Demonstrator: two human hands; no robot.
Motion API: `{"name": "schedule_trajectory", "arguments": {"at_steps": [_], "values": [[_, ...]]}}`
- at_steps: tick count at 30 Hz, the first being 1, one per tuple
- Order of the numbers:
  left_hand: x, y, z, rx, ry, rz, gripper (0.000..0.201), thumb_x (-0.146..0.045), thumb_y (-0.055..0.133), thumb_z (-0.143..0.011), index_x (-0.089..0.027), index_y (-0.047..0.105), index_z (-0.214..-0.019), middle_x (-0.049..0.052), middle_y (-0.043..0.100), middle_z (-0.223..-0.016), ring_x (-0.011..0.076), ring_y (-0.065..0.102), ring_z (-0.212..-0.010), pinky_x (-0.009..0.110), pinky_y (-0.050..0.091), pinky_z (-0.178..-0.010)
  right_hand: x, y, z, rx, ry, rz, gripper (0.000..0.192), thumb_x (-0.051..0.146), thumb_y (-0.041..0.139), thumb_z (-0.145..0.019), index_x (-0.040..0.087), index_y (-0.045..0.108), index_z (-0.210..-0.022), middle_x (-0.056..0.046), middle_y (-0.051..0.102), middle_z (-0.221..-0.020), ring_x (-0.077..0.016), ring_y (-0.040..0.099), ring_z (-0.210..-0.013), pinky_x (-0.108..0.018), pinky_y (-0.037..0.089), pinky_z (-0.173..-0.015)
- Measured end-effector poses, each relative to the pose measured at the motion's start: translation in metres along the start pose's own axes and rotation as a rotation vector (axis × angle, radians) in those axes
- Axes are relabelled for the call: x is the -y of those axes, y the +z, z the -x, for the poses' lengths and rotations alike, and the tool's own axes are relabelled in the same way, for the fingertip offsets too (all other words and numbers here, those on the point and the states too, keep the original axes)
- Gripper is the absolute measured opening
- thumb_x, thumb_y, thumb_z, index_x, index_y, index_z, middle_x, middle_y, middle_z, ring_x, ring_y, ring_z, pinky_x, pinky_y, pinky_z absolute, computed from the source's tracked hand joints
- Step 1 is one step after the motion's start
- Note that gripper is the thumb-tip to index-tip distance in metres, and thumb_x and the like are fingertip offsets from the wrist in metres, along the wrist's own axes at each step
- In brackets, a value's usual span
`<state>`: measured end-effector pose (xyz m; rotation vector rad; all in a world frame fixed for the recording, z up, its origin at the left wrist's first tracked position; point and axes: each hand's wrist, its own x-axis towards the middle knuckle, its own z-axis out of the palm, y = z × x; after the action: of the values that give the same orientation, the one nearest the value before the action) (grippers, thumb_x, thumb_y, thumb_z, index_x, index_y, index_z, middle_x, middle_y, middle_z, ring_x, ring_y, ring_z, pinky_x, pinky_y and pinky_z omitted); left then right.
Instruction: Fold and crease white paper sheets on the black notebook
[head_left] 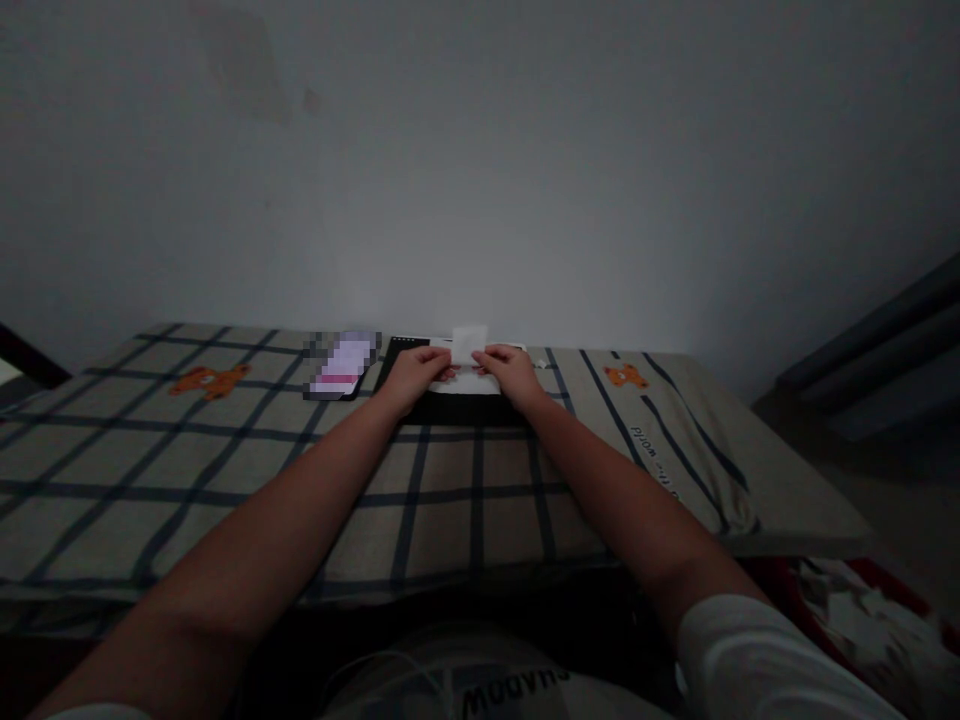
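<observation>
Between my two hands a small white piece of paper [470, 343] is held up. My left hand [414, 378] pinches its left edge between thumb and fingers. On the right edge, my right hand [511, 371] has a similar pinch. Below the hands lies a larger white sheet [474, 382] on a flat black pad or board [457, 409]. The hands cover parts of the sheet and the board. A tiny white scrap [541, 365] is just right of my right hand.
A phone [345, 362] with a blurred-out screen lies left of the board. Everything rests on a checked cloth [247, 460] with orange bear prints, against a pale wall [480, 170]. At lower right, a red container [892, 580] holds white paper pieces.
</observation>
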<state>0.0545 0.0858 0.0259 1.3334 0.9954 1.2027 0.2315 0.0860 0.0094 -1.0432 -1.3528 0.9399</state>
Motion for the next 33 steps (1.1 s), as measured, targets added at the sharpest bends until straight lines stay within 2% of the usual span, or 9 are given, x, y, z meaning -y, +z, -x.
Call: {"name": "schedule_trajectory", "arguments": {"at_steps": [4,6,9,11,17,19,21,23,33], "values": [[0.002,0.001,-0.001,0.061,0.066,0.033,0.036,-0.044,0.070,-0.071,-0.011,0.069,-0.085,0.008,0.069,-0.083,0.0161,0.064,-0.070,0.029,0.053,-0.066,0.005,0.004,0.003,-0.051,-0.001,-0.031,0.026,0.041,0.072,-0.065,0.017,0.064,-0.068,0.002,0.062,-0.066,-0.0123,0.060,-0.063,-0.025,0.047,-0.065],[0.003,0.001,-0.001,0.090,0.090,0.026,0.040,-0.043,0.074,-0.066,-0.012,0.069,-0.090,0.009,0.070,-0.090,0.0160,0.064,-0.073,0.029,0.053,-0.067,0.006,0.005,0.004,-0.051,0.001,-0.032,0.025,0.041,0.072,-0.065,0.017,0.064,-0.068,0.001,0.063,-0.066,-0.0124,0.060,-0.063,-0.025,0.048,-0.066],[0.004,0.000,-0.001,0.075,0.116,-0.034,0.040,-0.038,0.079,-0.062,-0.013,0.070,-0.091,0.007,0.071,-0.089,0.0147,0.063,-0.071,0.028,0.051,-0.069,0.006,0.007,0.004,-0.035,0.023,-0.073,0.025,0.038,0.073,-0.063,0.017,0.063,-0.072,0.001,0.065,-0.070,-0.0129,0.061,-0.066,-0.027,0.050,-0.069],[0.004,-0.001,-0.001,0.051,0.118,-0.064,0.036,-0.037,0.078,-0.063,-0.013,0.071,-0.088,0.006,0.071,-0.084,0.0139,0.062,-0.068,0.028,0.050,-0.069,0.005,0.007,0.002,-0.030,0.027,-0.120,0.028,0.036,0.073,-0.062,0.018,0.061,-0.079,0.001,0.065,-0.072,-0.0126,0.061,-0.065,-0.027,0.050,-0.068],[-0.002,-0.003,0.001,0.032,0.078,-0.186,0.022,-0.032,0.074,-0.068,-0.012,0.071,-0.079,0.004,0.068,-0.071,0.0118,0.059,-0.060,0.025,0.048,-0.065,-0.002,0.001,-0.004,-0.029,-0.014,-0.181,0.052,0.033,0.074,-0.065,0.021,0.053,-0.111,0.005,0.062,-0.071,-0.0093,0.056,-0.059,-0.025,0.048,-0.064],[-0.004,-0.003,0.002,0.052,0.050,-0.183,0.021,-0.030,0.073,-0.069,-0.012,0.070,-0.079,0.003,0.068,-0.070,0.0109,0.059,-0.059,0.025,0.048,-0.066,-0.003,-0.002,-0.005,-0.001,0.007,-0.163,0.043,0.034,0.073,-0.066,0.019,0.059,-0.104,0.003,0.063,-0.074,-0.0100,0.056,-0.062,-0.026,0.047,-0.065],[-0.005,-0.002,0.003,0.070,0.032,-0.175,0.020,-0.029,0.073,-0.070,-0.011,0.070,-0.079,0.003,0.068,-0.068,0.0102,0.058,-0.058,0.025,0.048,-0.066,-0.005,-0.003,-0.006,0.021,0.015,-0.112,0.031,0.038,0.071,-0.067,0.017,0.063,-0.088,0.000,0.063,-0.074,-0.0112,0.057,-0.065,-0.027,0.046,-0.066],[-0.005,-0.002,0.004,0.070,0.021,-0.188,0.020,-0.028,0.073,-0.071,-0.011,0.070,-0.080,0.003,0.067,-0.067,0.0098,0.058,-0.058,0.024,0.048,-0.066,-0.005,-0.005,-0.006,0.021,0.005,-0.063,0.027,0.042,0.070,-0.068,0.016,0.063,-0.077,0.000,0.062,-0.070,-0.0116,0.056,-0.065,-0.027,0.045,-0.065],[-0.007,-0.002,0.004,0.050,0.013,-0.234,0.016,-0.026,0.072,-0.072,-0.011,0.071,-0.080,0.004,0.068,-0.067,0.0101,0.059,-0.057,0.024,0.048,-0.064,0.010,-0.001,0.001,0.001,0.049,-0.072,0.024,0.038,0.069,-0.068,0.015,0.064,-0.070,-0.001,0.062,-0.068,-0.0127,0.057,-0.066,-0.028,0.045,-0.068]]}}
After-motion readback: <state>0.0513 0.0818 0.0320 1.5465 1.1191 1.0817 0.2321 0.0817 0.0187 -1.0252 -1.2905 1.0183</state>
